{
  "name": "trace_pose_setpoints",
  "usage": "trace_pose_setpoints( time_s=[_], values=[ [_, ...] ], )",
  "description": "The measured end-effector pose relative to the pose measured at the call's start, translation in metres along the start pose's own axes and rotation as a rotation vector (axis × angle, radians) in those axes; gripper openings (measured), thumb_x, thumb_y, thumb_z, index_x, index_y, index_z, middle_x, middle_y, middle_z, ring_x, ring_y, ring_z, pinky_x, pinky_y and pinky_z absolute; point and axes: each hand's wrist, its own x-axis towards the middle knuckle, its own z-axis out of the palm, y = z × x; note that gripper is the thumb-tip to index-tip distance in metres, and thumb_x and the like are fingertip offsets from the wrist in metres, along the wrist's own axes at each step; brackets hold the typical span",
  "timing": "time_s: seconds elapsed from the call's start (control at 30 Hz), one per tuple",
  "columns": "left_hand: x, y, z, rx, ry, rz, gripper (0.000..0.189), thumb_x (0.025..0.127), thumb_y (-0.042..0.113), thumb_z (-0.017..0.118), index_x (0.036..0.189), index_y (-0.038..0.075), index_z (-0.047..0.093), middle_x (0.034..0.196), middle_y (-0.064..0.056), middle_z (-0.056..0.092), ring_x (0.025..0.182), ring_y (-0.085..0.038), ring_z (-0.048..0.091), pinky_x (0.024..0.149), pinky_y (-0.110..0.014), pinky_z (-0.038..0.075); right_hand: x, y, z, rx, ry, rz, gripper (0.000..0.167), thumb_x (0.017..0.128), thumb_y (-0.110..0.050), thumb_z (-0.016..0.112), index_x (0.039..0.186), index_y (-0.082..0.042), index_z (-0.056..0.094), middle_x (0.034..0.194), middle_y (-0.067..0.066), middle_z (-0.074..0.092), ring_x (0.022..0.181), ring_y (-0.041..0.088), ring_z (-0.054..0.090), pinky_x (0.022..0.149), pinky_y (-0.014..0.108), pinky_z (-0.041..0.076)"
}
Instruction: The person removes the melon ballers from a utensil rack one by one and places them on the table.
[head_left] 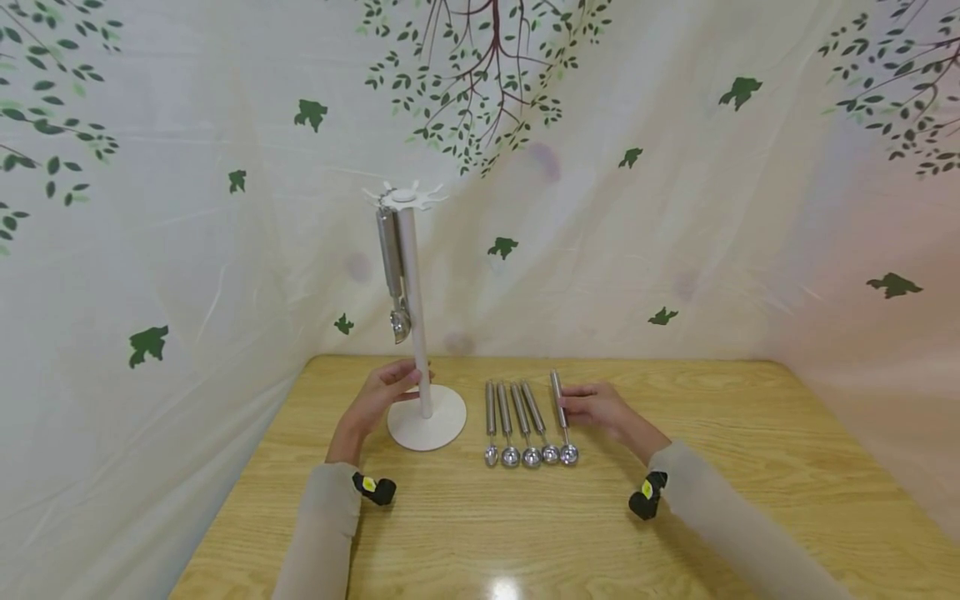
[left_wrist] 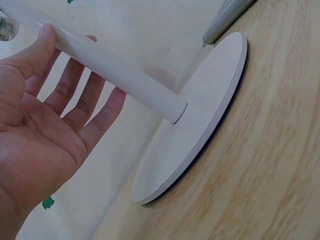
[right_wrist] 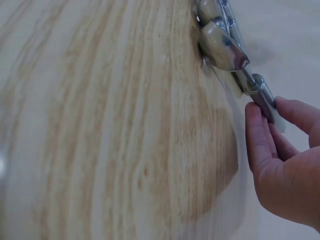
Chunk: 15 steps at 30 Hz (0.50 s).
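Observation:
A white stand (head_left: pixel 418 325) with a round base and a ring of hooks on top stands at the left of the table. My left hand (head_left: pixel 378 397) holds its pole low down, thumb on one side and fingers behind, as the left wrist view also shows. From a top hook hangs a metal scoop (head_left: pixel 389 254), bowl downward. Several metal scoops (head_left: pixel 520 408) lie in a row right of the stand, bowls toward me. At the row's right end, my right hand (head_left: pixel 598 408) pinches the handle of another scoop (right_wrist: pixel 225 50) between thumb and fingers.
The wooden table (head_left: pixel 480 525) reaches back to a pale cloth backdrop (head_left: pixel 570 275) printed with branches and green leaves. Small black cameras are strapped to both wrists over beige sleeves (head_left: pixel 318 525).

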Motion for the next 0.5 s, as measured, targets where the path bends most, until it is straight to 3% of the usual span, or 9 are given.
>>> trace_pose_setpoints(
  time_s=[0.17,0.5],
  values=[
    [0.001,-0.001,0.000,-0.020,-0.001,0.000,0.048,0.104,0.023,0.059,0.137,-0.012,0.052,0.134,-0.031,0.061,0.108,-0.007,0.069,0.105,-0.052,0.054,-0.002,0.001,0.003,0.000,0.025,0.003,0.047,0.097,-0.002,0.067,0.134,0.021,0.050,0.111,0.016,0.075,0.089,0.013,0.073,0.085,0.030,0.063],
    [0.002,0.000,0.000,-0.020,0.004,-0.023,0.047,0.105,0.022,0.059,0.139,-0.009,0.053,0.134,-0.025,0.065,0.109,-0.007,0.068,0.105,-0.047,0.055,-0.004,-0.002,0.015,-0.066,0.079,-0.021,0.044,0.097,-0.002,0.066,0.133,0.020,0.053,0.116,0.027,0.072,0.086,0.012,0.073,0.081,0.031,0.064]
  ],
)
